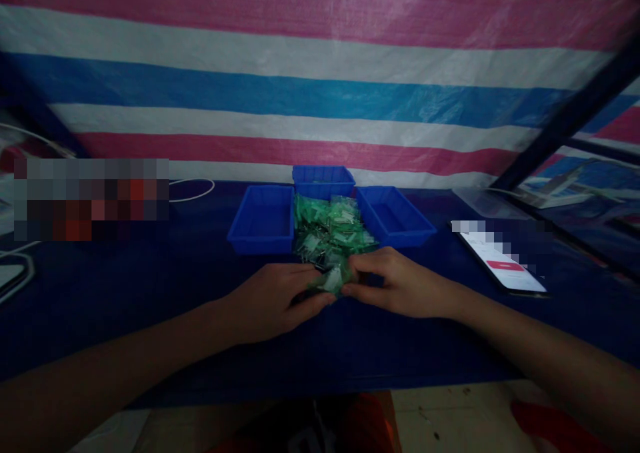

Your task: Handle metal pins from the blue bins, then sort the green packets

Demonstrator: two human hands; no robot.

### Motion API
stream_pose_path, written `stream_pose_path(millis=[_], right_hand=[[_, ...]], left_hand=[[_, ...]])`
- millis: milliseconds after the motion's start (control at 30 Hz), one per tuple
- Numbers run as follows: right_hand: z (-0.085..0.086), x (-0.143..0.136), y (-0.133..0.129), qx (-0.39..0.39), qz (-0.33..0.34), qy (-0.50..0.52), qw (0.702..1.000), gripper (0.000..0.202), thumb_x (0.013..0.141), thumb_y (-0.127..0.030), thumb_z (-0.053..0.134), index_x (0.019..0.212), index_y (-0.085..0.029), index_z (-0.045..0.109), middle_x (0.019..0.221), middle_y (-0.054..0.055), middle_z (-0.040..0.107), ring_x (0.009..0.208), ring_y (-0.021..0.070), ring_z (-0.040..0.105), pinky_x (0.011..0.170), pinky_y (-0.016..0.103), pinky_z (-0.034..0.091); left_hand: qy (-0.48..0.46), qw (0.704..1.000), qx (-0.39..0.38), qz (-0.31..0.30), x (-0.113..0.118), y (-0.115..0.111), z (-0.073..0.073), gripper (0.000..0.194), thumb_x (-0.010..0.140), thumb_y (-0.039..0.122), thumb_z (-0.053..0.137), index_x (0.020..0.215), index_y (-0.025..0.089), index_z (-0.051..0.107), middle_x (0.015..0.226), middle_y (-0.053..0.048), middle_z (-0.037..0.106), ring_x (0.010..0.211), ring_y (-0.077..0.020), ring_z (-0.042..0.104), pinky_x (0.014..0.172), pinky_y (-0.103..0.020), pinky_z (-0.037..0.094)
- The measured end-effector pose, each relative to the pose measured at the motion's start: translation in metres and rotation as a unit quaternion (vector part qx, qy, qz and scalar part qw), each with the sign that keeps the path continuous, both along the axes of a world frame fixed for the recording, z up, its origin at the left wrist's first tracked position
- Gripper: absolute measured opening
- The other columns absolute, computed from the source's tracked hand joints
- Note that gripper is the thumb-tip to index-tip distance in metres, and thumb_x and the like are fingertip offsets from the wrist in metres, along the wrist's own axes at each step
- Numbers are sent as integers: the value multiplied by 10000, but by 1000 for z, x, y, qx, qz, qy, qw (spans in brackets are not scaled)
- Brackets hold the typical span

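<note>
Between my two hands is a small clear-and-green plastic packet (332,280), its contents too blurred to name. My left hand (280,300) pinches its left side, thumb below and fingers above. On the other side my right hand (395,281) grips the packet's edge between thumb and forefinger. Just beyond the hands lies a loose pile of similar green packets (333,226) on the dark blue table (200,346). Around the pile stand a blue bin on the left (263,245), another on the right (405,238) and a third behind (323,180).
A phone with a lit screen (505,266) lies on the right of the table, near a clear plastic sheet (480,203). White cable (195,196) loops at the left, beside a blurred-out area. A striped tarp (320,93) hangs behind the table, with blue frame posts at both sides.
</note>
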State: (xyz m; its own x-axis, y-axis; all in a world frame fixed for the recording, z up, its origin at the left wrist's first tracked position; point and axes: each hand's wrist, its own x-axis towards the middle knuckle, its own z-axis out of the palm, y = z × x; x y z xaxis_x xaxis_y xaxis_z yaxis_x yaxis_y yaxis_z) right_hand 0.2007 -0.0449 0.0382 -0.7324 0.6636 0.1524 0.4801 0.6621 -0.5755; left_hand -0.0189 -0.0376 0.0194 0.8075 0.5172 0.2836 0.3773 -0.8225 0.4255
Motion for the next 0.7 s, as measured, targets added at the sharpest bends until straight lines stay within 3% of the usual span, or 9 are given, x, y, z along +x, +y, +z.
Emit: stream_pose_path(millis=[267,500,700], right_hand=[[1,-2,-3,-32,57,-54,996,154,896,-231,470,906,-156,604,733,-5,588,627,93,543,582,212,407],[3,0,-3,-45,46,-57,996,263,911,-356,450,852,-141,588,690,-5,570,602,93,541,546,209,397],[3,0,-2,-26,51,-67,996,271,922,-345,432,895,-130,596,752,23,599,670,104,564,608,219,419]], left_hand=[[-9,999,33,-19,-2,1,0,287,913,286,430,676,150,518,611,27,484,561,-85,475,542,-196,343],[15,999,36,-37,-1,4,-7,234,913,276,433,764,141,554,676,7,538,625,-95,525,580,-192,366],[39,998,29,-47,-2,3,-2,264,933,278,384,845,137,589,715,-8,562,660,-106,543,607,-201,384]])
